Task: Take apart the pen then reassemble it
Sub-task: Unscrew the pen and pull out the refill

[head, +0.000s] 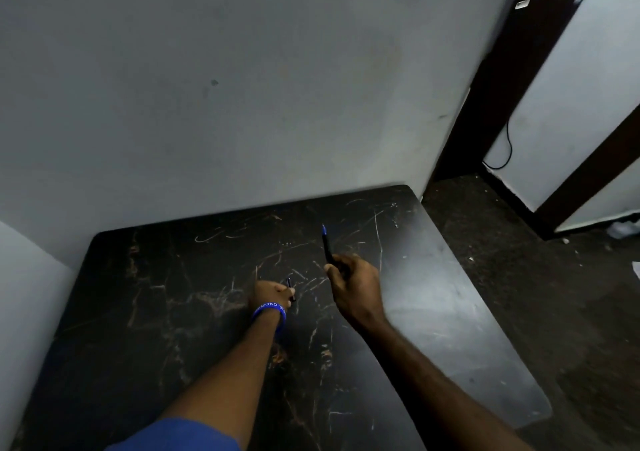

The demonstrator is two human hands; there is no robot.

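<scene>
The left hand [272, 295], blue wristband [269, 312] at the wrist, is curled low over the dark table [138, 295] around a small dark piece [290, 288], likely the pen's cap or a short part, kept down where it won't roll off. To its right the right hand [353, 288] pinches the pen body [327, 246], blue tip raised, seemingly held clear for the parts to meet

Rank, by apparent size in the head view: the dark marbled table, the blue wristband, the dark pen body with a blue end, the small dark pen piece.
1. dark marbled table
2. dark pen body
3. blue wristband, close to the pen body
4. small dark pen piece, partly hidden by the left hand
</scene>
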